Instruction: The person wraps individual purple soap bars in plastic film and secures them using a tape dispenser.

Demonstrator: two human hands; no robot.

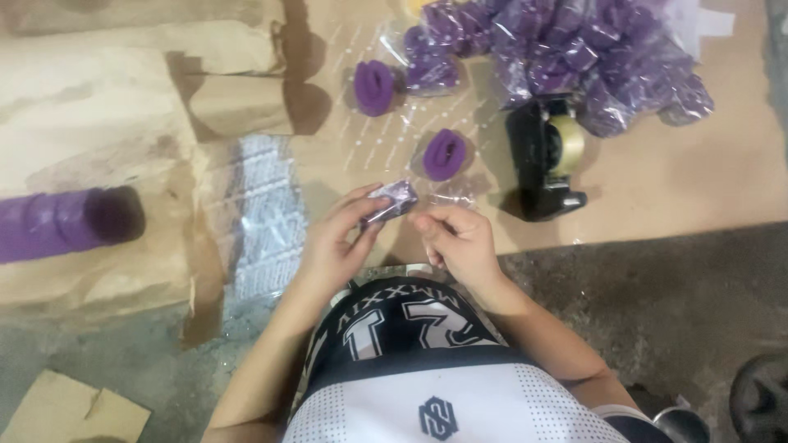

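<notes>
My left hand [335, 242] grips a small purple piece wrapped in clear film [389, 201], held up in front of me over the brown cardboard [673, 172]. My right hand [460, 239] is close beside it, fingers curled and pinched together at the wrap's lower right edge; whether it touches the wrap is hard to tell. Two bare purple foam rings lie on clear bags just beyond my hands, one [444, 153] near and one [374, 86] farther left.
A black tape dispenser [543, 160] stands right of the rings. A heap of wrapped purple pieces [566, 49] fills the top. A long purple foam tube [66, 221] lies at left among crumpled brown paper [98, 107]. Bubble wrap [263, 213] lies left of my hands.
</notes>
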